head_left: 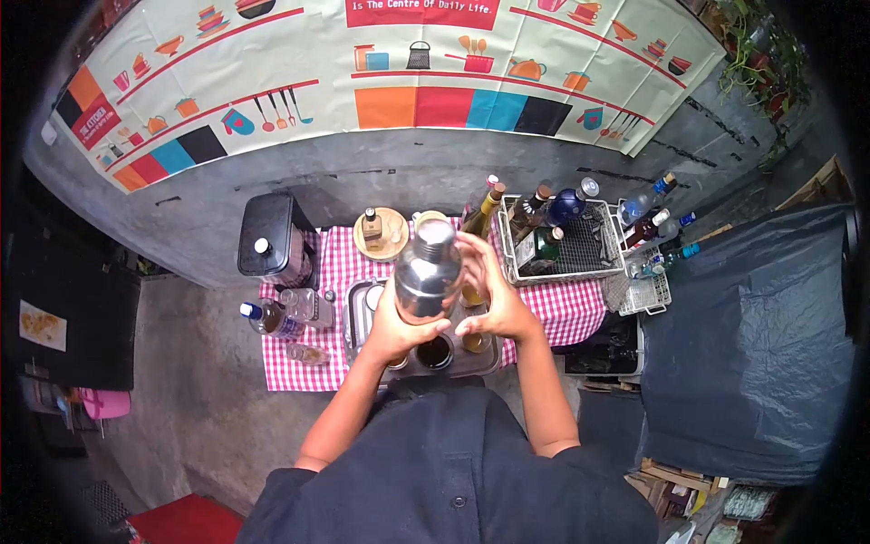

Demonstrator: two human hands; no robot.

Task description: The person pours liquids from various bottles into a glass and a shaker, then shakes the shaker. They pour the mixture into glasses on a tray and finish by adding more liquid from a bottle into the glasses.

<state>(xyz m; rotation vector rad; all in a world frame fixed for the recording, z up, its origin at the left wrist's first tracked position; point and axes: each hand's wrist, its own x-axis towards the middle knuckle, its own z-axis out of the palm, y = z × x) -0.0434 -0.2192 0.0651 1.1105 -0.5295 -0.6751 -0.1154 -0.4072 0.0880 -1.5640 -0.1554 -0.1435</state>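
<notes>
A silver cocktail shaker (426,277) with its domed cap on stands upright in the air above a metal tray (485,361). My left hand (395,328) is wrapped round its lower left side. Beside the shaker's right side is my right hand (492,295), its fingers spread and curved, the fingertips close to the upper part; whether they touch it I cannot tell. Below the hands, a glass of dark liquid (435,352) and a glass of amber liquid (475,341) rest on the tray. The shaker and hands hide part of the tray.
A wire basket of bottles (580,272) stands at the right, with more bottles (648,231) beyond. Behind is a round wooden board (391,247) with a small bottle. Bottles (265,319) and a glass (308,354) are at the left, near a black container (268,240).
</notes>
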